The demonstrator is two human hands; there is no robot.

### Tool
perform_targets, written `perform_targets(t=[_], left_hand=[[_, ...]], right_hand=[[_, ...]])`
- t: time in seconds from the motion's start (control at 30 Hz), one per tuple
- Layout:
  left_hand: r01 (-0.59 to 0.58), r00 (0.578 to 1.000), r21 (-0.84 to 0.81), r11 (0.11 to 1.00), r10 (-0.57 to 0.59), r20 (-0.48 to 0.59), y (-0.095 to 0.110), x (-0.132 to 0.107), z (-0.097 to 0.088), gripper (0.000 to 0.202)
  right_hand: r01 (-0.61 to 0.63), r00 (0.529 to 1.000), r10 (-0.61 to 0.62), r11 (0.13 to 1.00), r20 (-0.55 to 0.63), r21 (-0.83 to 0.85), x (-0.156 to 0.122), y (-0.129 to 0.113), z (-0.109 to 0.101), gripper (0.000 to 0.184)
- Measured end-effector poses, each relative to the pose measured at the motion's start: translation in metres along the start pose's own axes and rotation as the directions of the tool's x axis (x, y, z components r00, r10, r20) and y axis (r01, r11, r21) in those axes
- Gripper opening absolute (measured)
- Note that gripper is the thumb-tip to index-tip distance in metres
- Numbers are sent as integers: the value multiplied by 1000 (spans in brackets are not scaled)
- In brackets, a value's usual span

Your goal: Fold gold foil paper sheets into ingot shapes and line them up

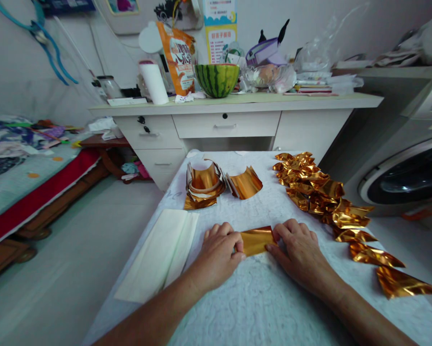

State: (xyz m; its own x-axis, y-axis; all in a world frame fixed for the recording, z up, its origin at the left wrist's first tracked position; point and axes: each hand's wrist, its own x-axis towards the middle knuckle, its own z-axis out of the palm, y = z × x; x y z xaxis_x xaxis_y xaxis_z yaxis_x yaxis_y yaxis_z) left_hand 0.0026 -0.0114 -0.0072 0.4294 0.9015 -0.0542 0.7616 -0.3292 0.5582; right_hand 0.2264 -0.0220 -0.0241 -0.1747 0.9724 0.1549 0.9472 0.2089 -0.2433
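A small rectangle of gold foil paper [256,241] lies on the cloth-covered table between my two hands. My left hand [221,252] pinches its left edge between thumb and bent fingers. At the opposite edge, my right hand [296,247] grips the foil with thumb and fingers. Beyond them sit a curled stack of gold foil sheets [205,180] and a smaller curved stack of foil [245,183]. Along the right side runs a row of folded gold foil pieces [319,192], several overlapping, with pointed ends. White paper sheets [153,257] lie beside my left forearm.
Behind the table [273,307] stands a white desk [226,126] bearing a half watermelon [217,79], an orange bag [180,60] and a white paper roll [154,82]. A washing machine [400,168] is at the right, a bed [31,187] at the left.
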Motion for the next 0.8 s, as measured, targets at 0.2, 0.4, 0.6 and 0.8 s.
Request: perform_targets(t=[0.2, 0.4, 0.6, 0.8], left_hand=[[6, 1000, -1, 1000, -6, 16, 1, -1, -2, 1], [-7, 1000, -13, 1000, 7, 11, 0, 0, -2, 2], [-22, 1000, -10, 1000, 22, 4, -1, 0, -2, 2], [-37, 999, 4, 999, 37, -5, -1, 0, -2, 4]], right_hand=[[0, 1000, 0, 1000, -19, -19, 0, 15, 1, 9], [46, 997, -44, 998, -67, 36, 2, 24, -1, 7], [178, 982, -159, 959, -103, 221, 3, 17, -11, 7], [124, 992, -109, 956, -70, 265, 3, 11, -6, 24]])
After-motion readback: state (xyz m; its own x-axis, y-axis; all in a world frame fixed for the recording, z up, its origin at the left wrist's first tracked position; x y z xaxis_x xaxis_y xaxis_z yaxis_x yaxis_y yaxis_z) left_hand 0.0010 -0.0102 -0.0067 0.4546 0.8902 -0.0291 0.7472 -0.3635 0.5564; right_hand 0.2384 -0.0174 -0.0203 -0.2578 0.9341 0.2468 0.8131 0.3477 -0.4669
